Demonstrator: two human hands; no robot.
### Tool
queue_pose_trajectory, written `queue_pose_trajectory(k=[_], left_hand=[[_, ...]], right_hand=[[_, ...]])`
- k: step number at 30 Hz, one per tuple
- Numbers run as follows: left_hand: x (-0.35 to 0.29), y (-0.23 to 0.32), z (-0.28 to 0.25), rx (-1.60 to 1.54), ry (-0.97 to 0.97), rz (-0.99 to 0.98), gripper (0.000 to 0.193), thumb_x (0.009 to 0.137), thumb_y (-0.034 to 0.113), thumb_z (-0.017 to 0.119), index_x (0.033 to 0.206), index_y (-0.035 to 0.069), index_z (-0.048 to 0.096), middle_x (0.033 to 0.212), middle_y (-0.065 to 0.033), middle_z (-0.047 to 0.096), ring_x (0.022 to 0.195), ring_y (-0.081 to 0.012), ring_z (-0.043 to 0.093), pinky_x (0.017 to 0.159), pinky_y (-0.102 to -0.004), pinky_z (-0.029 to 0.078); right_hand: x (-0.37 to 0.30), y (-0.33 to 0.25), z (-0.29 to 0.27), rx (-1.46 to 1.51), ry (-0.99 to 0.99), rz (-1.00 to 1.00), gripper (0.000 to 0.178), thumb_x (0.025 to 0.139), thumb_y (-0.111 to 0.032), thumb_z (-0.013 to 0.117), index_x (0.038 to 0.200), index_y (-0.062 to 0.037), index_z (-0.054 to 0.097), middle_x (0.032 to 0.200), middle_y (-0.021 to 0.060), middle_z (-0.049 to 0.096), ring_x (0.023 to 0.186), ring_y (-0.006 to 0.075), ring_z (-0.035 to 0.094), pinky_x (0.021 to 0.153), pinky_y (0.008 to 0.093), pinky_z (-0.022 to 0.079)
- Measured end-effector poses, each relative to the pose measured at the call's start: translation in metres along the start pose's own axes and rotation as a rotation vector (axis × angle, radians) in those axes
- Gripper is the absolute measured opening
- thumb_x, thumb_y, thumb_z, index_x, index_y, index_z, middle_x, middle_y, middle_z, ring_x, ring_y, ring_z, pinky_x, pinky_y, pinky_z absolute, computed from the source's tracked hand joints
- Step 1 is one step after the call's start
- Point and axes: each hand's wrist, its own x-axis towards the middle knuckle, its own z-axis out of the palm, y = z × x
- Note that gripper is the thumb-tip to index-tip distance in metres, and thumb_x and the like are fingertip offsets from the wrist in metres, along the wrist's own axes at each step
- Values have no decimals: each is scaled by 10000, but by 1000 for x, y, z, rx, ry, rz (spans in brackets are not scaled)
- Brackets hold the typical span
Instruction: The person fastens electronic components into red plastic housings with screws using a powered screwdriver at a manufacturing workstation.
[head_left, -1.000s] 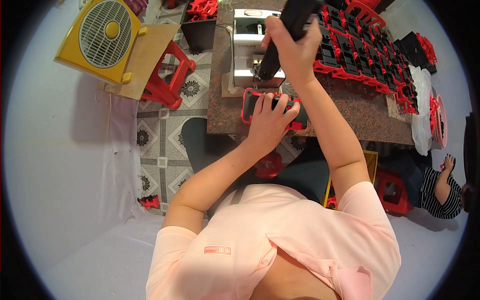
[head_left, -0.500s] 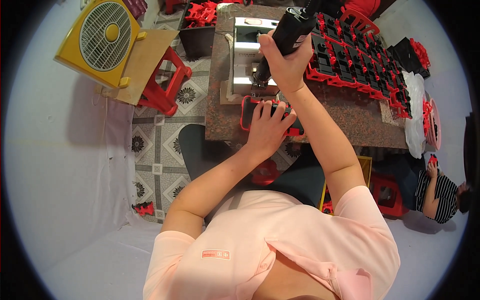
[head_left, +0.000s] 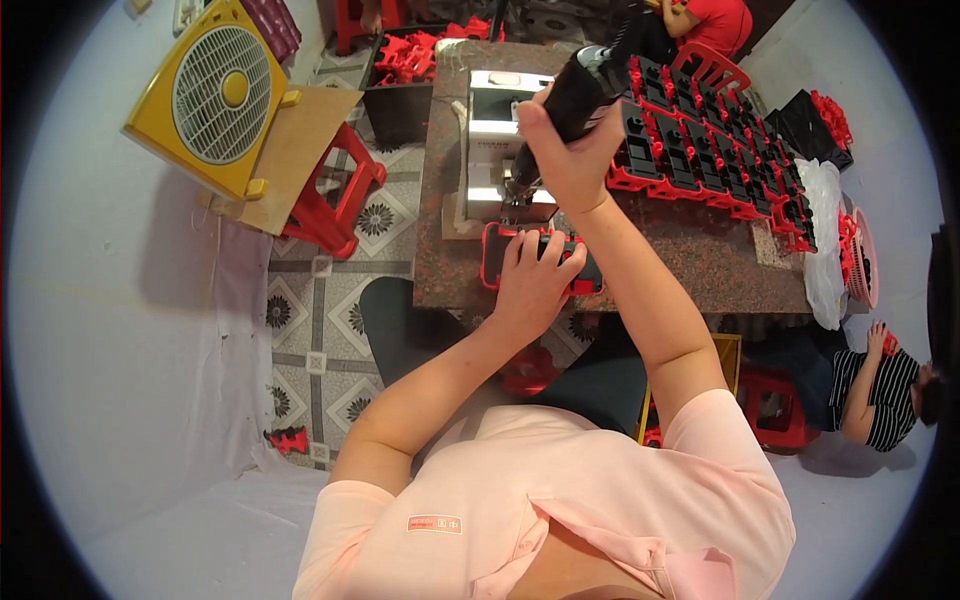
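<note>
My right hand point(head_left: 578, 165) is closed around the black body of a power screwdriver point(head_left: 582, 95), which leans with its lower end toward the near side of a white and silver metal box-like machine point(head_left: 488, 150). Below it, my left hand point(head_left: 533, 285) lies over a red and black plastic part point(head_left: 492, 268) at the table's near edge, fingers bent across its top. That hand covers much of the part. Whether the screwdriver's tip touches the part cannot be made out.
Rows of red and black parts point(head_left: 690, 145) cover the table's point(head_left: 690, 265) right side. A white plastic bag point(head_left: 822, 250) hangs at its right end. On the left, a yellow fan point(head_left: 222, 90) rests on a board over a red stool point(head_left: 345, 205). Co-workers sit at right and far right.
The whole scene sits lower in the picture, as the view has tilted. Both hands keep their grips, with little visible shift against the table. More of the person in red shows.
</note>
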Motion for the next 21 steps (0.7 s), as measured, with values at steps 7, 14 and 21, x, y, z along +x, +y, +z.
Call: queue_pose_trajectory(k=[7, 14, 21], left_hand=[[0, 1, -5, 2, 40, 5, 685, 660, 160, 834, 1279, 178, 542, 1262, -119, 494, 1162, -368, 464, 1029, -507, 374], [0, -2, -2, -4, 70, 3, 669, 666, 151, 830, 1274, 169, 551, 1265, -118, 504, 1164, -367, 468, 1039, -507, 370], [0, -2, 2, -35, 54, -2, 644, 684, 134, 825, 1270, 166, 561, 1261, -110, 534, 1170, -355, 468, 1051, -516, 363]], right_hand=[[-7, 12, 1, -67, 37, 66, 293, 860, 4, 748, 986, -42, 487, 745, 8, 621, 618, 75, 589, 550, 235, 481], [11, 2, 2, 25, 72, 300, 319, 826, -154, 822, 911, -53, 532, 734, -1, 630, 588, 64, 586, 520, 233, 473], [0, -13, 7, 86, 35, 0, 342, 814, -95, 827, 971, -55, 527, 784, -25, 602, 670, 45, 572, 581, 216, 469]])
